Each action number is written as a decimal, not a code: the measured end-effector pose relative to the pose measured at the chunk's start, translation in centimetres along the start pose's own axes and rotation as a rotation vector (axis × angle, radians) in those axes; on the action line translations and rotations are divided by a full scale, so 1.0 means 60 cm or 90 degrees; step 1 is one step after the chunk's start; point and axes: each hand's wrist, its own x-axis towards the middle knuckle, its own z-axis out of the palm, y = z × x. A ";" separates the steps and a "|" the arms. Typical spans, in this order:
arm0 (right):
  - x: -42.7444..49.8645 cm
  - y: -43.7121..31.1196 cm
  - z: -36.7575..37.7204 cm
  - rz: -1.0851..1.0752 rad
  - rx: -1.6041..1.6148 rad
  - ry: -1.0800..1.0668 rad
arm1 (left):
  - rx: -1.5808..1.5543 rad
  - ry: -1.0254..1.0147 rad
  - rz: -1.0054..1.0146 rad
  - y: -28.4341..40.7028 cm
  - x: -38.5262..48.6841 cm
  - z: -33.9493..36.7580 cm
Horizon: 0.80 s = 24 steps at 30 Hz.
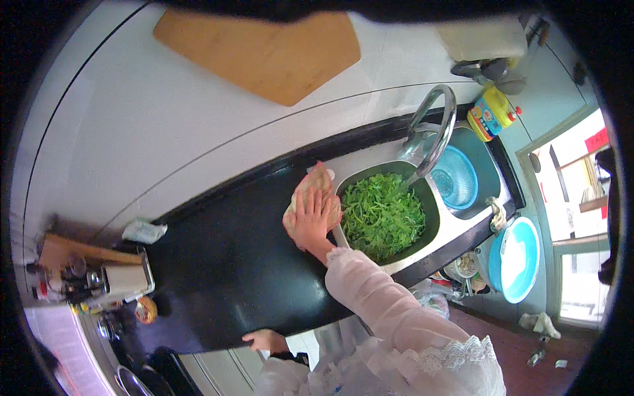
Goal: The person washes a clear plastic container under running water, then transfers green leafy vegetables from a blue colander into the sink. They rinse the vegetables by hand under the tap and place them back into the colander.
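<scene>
My right hand [312, 220] lies flat, fingers spread, on a beige cloth with a pink edge [321, 180], which rests on the black countertop [237, 247] against the left rim of the sink. My left hand [266, 341] is at the counter's front edge, with nothing seen in it. Leafy greens [384, 215] fill the left basin of the stainless steel sink [448, 222]. The curved chrome faucet [443, 133] reaches over that basin, its spout above the greens. A blue plastic colander [454, 178] sits in the right basin.
A yellow detergent bottle [490, 114] stands behind the right basin. Blue basins [515, 260] are beyond the sink's right end. At the counter's left are a white packet [144, 231], a knife holder [126, 279] and a small round container [146, 310]. A wooden board [277, 54] is against the wall.
</scene>
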 end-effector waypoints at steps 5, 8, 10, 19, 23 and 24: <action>-0.153 -0.021 -0.037 -0.267 0.076 -0.099 | 0.001 -0.052 -0.097 0.004 0.013 0.017; -0.234 -0.013 -0.080 -0.429 0.134 -0.185 | 0.005 -0.029 -0.081 0.019 -0.005 -0.006; -0.266 -0.009 -0.119 -0.550 0.197 -0.259 | 0.033 -0.024 -0.070 0.035 -0.014 -0.024; -0.104 -0.058 -0.064 -0.422 0.081 -0.195 | -0.175 -0.183 -0.090 0.061 -0.039 -0.081; -0.045 -0.205 0.043 -0.336 0.031 -0.108 | -0.137 -0.210 -0.115 0.060 -0.035 -0.080; -0.037 -0.246 0.059 -0.301 0.039 -0.132 | -0.141 -0.204 -0.116 0.063 -0.037 -0.080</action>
